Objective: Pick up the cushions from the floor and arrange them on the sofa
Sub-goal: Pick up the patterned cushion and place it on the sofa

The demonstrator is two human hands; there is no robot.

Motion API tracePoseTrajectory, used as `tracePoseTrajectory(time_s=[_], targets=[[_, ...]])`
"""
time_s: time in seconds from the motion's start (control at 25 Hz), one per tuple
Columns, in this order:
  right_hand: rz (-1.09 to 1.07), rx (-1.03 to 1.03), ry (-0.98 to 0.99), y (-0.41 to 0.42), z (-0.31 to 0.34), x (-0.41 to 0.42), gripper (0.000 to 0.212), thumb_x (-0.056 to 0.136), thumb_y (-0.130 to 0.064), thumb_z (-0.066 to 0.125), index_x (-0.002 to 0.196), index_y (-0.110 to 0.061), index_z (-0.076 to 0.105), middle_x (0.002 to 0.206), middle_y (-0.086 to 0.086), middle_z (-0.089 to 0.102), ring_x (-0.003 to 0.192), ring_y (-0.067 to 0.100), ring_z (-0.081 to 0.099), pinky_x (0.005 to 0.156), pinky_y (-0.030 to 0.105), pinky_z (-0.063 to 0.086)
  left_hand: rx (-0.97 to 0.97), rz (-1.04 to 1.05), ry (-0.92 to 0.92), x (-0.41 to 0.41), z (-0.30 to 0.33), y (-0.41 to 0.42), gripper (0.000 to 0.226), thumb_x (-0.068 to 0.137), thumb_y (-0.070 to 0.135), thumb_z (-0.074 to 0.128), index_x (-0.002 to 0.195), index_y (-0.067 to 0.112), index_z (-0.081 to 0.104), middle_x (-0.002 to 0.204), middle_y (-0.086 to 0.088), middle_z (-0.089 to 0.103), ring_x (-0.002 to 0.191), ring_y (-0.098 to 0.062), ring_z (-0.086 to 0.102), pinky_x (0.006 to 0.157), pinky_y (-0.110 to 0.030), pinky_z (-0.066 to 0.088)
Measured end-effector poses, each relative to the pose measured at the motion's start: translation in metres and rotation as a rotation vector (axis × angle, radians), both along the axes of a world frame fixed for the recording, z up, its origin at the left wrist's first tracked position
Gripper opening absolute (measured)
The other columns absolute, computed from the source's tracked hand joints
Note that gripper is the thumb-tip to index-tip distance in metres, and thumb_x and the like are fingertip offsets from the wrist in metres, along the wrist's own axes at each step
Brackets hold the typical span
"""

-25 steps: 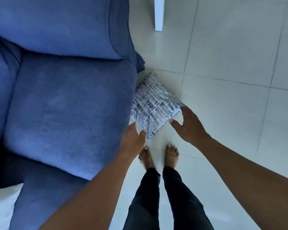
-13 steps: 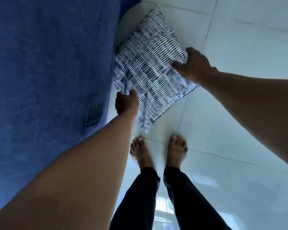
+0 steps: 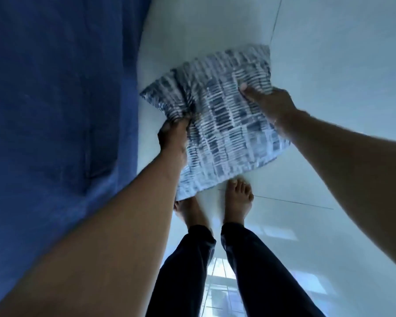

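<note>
A blue-and-white patterned cushion (image 3: 224, 124) is held up over the pale floor, in front of my feet. My left hand (image 3: 173, 136) grips its left edge, bunching the fabric. My right hand (image 3: 269, 104) clamps its right edge with the thumb on top. The blue sofa (image 3: 55, 99) fills the left side of the view, just left of the cushion. The cushion's lower corner hangs over my left foot.
Pale glossy floor tiles (image 3: 329, 53) stretch to the right and ahead. My bare feet (image 3: 238, 197) and dark trouser legs (image 3: 226, 271) stand just below the cushion, close to the sofa's side.
Both hands have closed on the cushion and lifted it off the floor, away from the sofa and toward me; it has turned, and its fabric now bunches at my left hand.
</note>
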State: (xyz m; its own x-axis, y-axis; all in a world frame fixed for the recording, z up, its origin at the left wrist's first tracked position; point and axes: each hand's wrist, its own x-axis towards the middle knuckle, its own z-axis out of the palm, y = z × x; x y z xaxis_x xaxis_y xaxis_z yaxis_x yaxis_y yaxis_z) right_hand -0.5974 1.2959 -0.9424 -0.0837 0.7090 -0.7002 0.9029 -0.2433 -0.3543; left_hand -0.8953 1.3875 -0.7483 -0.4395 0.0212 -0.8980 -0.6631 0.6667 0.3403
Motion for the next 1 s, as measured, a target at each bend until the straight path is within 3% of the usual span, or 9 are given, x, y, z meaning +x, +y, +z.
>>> tracePoseTrajectory(time_s=[0.08, 0.12, 0.16, 0.2, 0.24, 0.48, 0.64, 0.8, 1.0], targets=[[-0.068, -0.161, 0.074, 0.107, 0.067, -0.003, 0.048, 0.075, -0.04, 0.089, 0.117, -0.019, 0.079, 0.106, 0.0, 0.082, 0.121, 0.036, 0.065, 0.091, 0.044, 0.058, 0.059, 0.013, -0.047, 0.014, 0.044, 0.001, 0.014, 0.095, 0.015, 0.078, 0.109, 0.015, 0.076, 0.119, -0.012, 0.081, 0.104, -0.03, 0.076, 0.089, -0.039, 0.063], [-0.023, -0.109, 0.113, 0.163, 0.122, -0.005, 0.063, 0.063, -0.061, 0.093, 0.115, -0.029, 0.08, 0.102, -0.008, 0.083, 0.115, 0.029, 0.072, 0.087, 0.043, 0.061, 0.077, -0.004, -0.083, 0.021, 0.066, -0.002, 0.011, 0.095, 0.013, 0.078, 0.105, 0.017, 0.076, 0.118, -0.013, 0.081, 0.1, -0.029, 0.077, 0.089, -0.039, 0.064], [-0.118, 0.038, 0.173, 0.211, 0.189, -0.006, 0.062, 0.062, -0.068, 0.091, 0.112, -0.033, 0.081, 0.101, -0.011, 0.083, 0.106, 0.021, 0.078, 0.086, 0.042, 0.063, 0.101, -0.018, -0.114, 0.027, 0.094, 0.0, 0.01, 0.096, 0.012, 0.078, 0.104, 0.017, 0.076, 0.118, -0.015, 0.082, 0.098, -0.03, 0.077, 0.092, -0.042, 0.065], [-0.278, -0.056, 0.351, 0.233, 0.259, -0.017, 0.051, 0.067, -0.064, 0.09, 0.106, -0.031, 0.082, 0.102, -0.008, 0.084, 0.1, 0.018, 0.08, 0.087, 0.04, 0.064, 0.119, -0.016, -0.142, 0.031, 0.116, 0.0, 0.011, 0.096, 0.011, 0.078, 0.105, 0.016, 0.077, 0.118, -0.016, 0.082, 0.098, -0.03, 0.078, 0.094, -0.045, 0.065], [-0.385, -0.154, 0.506, 0.238, 0.321, -0.032, 0.04, 0.07, -0.057, 0.091, 0.098, -0.029, 0.083, 0.101, -0.004, 0.084, 0.098, 0.019, 0.081, 0.09, 0.04, 0.063, 0.142, -0.025, -0.165, 0.032, 0.136, 0.0, 0.013, 0.095, 0.01, 0.078, 0.107, 0.015, 0.078, 0.117, -0.016, 0.082, 0.097, -0.03, 0.078, 0.094, -0.045, 0.065], [-0.481, -0.022, 0.491, 0.239, 0.521, -0.043, 0.04, 0.075, -0.042, 0.091, 0.106, -0.019, 0.081, 0.099, -0.002, 0.083, 0.097, 0.022, 0.078, 0.099, 0.048, 0.061, 0.236, -0.093, -0.135, 0.03, 0.307, 0.01, 0.011, 0.094, 0.005, 0.079, 0.092, 0.016, 0.08, 0.08, 0.002, 0.085, 0.079, -0.021, 0.079, 0.08, -0.033, 0.065], [-0.477, 0.023, 0.581, 0.232, 0.628, -0.053, 0.041, 0.083, -0.031, 0.087, 0.117, -0.012, 0.073, 0.104, -0.001, 0.079, 0.104, 0.027, 0.075, 0.086, 0.036, 0.058, 0.338, -0.136, -0.039, 0.01, 0.419, 0.0, 0.013, 0.094, 0.005, 0.079, 0.106, 0.011, 0.081, 0.09, -0.002, 0.087, 0.08, -0.022, 0.081, 0.078, -0.037, 0.064], [-0.5, 0.01, 0.707, 0.213, 0.737, -0.082, 0.067, 0.067, -0.063, 0.087, 0.116, -0.019, 0.075, 0.11, 0.003, 0.082, 0.104, 0.028, 0.078, 0.098, 0.052, 0.061, 0.463, -0.166, 0.128, -0.022, 0.533, -0.016, 0.012, 0.094, 0.002, 0.077, 0.101, 0.011, 0.082, 0.097, -0.006, 0.087, 0.092, -0.03, 0.08, 0.09, -0.044, 0.065], [-0.394, -0.006, 0.861, 0.2, 0.828, -0.129, 0.095, 0.054, -0.086, 0.079, 0.124, -0.023, 0.071, 0.116, 0.003, 0.081, 0.106, 0.026, 0.078, 0.1, 0.053, 0.06, 0.551, -0.133, 0.337, -0.06, 0.635, -0.053, 0.016, 0.091, -0.003, 0.078, 0.096, 0.011, 0.082, 0.091, -0.003, 0.087, 0.089, -0.029, 0.079, 0.088, -0.041, 0.064]])
